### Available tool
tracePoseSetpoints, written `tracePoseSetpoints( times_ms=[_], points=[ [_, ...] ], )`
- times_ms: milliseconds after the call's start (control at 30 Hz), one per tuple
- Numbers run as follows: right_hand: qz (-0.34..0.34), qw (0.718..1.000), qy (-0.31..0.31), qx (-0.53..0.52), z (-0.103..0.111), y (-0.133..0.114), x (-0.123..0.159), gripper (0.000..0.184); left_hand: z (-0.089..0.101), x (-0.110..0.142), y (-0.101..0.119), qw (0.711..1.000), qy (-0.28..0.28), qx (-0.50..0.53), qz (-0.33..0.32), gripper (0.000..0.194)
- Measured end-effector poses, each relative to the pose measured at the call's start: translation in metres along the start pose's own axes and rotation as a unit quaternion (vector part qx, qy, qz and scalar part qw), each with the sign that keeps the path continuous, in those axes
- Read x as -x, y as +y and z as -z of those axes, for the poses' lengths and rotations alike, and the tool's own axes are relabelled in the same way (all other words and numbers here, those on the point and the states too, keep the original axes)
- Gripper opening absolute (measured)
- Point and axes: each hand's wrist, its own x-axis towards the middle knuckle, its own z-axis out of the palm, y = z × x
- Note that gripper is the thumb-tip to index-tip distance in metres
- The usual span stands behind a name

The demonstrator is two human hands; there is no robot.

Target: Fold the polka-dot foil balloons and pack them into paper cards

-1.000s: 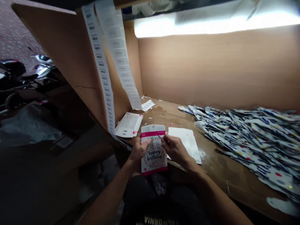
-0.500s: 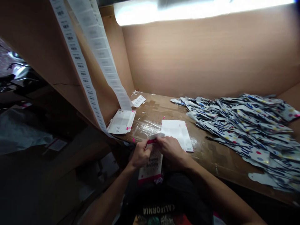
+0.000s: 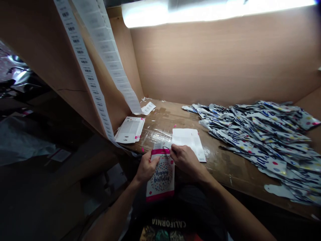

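Left hand point(image 3: 146, 168) closed on the left edge of the birthday pack point(image 3: 160, 182), a white card with a pink band and "happy birthday" print. Pack is upright-ish, held just off the near table edge, over the lap, bottom end against the dark shirt point(image 3: 170, 207). Right hand point(image 3: 185, 160) sits at the pack's top right, fingers point(image 3: 174, 151) curled in at the top edge; can't tell if they're pinching anything. White sheet point(image 3: 188, 144) lies flat on the table point(image 3: 225, 167), just beyond that hand. Far left: small stack of cards point(image 3: 130, 130), near two hanging label strips point(image 3: 84, 63). Loose label point(image 3: 148, 108) further back. Right: big heap of foil packs point(image 3: 258, 140).
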Motion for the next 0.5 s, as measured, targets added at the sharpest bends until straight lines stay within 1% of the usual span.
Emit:
tracePoseSetpoints(
  times_ms=[133,167,233,267,300,367,400,433,467,500],
  points=[
    [-0.027,0.998,-0.049,0.042,-0.007,-0.001,-0.002,0.021,-0.002,0.007,0.003,0.997,-0.043,-0.055,-0.022,0.033],
    [-0.029,0.997,-0.067,0.038,-0.009,0.002,-0.002,0.019,-0.003,0.008,0.001,0.996,-0.059,-0.06,-0.025,0.032],
    [-0.025,0.995,-0.099,-0.013,-0.011,0.011,0.0,0.02,-0.004,0.007,-0.004,0.996,-0.07,-0.046,-0.01,0.028],
    [-0.024,0.993,-0.105,-0.055,-0.011,0.017,0.003,0.021,-0.004,0.007,-0.007,0.998,-0.057,-0.021,0.009,0.027],
    [-0.032,0.99,-0.095,-0.095,-0.012,0.023,0.006,0.021,-0.004,0.005,-0.01,0.999,-0.033,0.017,0.035,0.028],
    [-0.085,0.982,-0.039,-0.166,-0.017,0.032,0.017,0.024,-0.003,0.003,-0.014,0.989,0.032,0.119,0.086,0.036],
    [-0.122,0.97,-0.013,-0.212,-0.022,0.034,0.024,0.03,-0.004,0.003,-0.014,0.978,0.057,0.171,0.106,0.041],
    [-0.157,0.948,-0.001,-0.276,-0.027,0.034,0.031,0.037,-0.005,0.003,-0.014,0.965,0.077,0.219,0.119,0.045],
    [-0.187,0.914,-0.006,-0.361,-0.034,0.031,0.038,0.043,-0.006,0.003,-0.014,0.952,0.09,0.262,0.127,0.048],
    [-0.208,0.864,-0.025,-0.458,-0.04,0.027,0.046,0.048,-0.008,0.003,-0.013,0.939,0.093,0.304,0.131,0.05]
  ],
)
